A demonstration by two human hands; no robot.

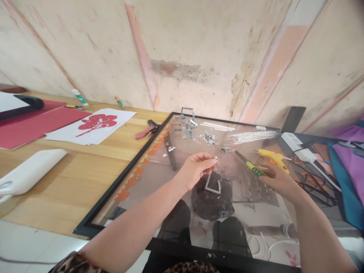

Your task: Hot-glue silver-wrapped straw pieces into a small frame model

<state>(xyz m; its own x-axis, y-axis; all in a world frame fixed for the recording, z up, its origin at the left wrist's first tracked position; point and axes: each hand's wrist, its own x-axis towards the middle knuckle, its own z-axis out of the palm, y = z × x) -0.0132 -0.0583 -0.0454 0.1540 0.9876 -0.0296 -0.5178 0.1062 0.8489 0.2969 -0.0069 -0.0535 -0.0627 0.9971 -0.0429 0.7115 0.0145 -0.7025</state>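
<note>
Over the glass tabletop, my left hand (199, 167) pinches a small silvery-white piece (217, 160), too tiny to name more exactly. My right hand (277, 178) is wrapped round the green and yellow handle of a hand file (251, 166). The file's dark, flat blade points up and left, apart from the small piece. Below my left hand lies a grey angular frame (213, 187), partly hidden by my fingers. Beyond the hands are a heap of silvery scraps (209, 138) and a bundle of thin wires (250, 137).
A yellow glue gun (273, 157) lies right of the file, near a white power strip (297, 146) and tangled black cables (315, 185). Orange cutouts (139, 168) line the glass's left side. Pink-handled scissors (145, 132) and a red paper flower (98, 123) lie on the wooden table.
</note>
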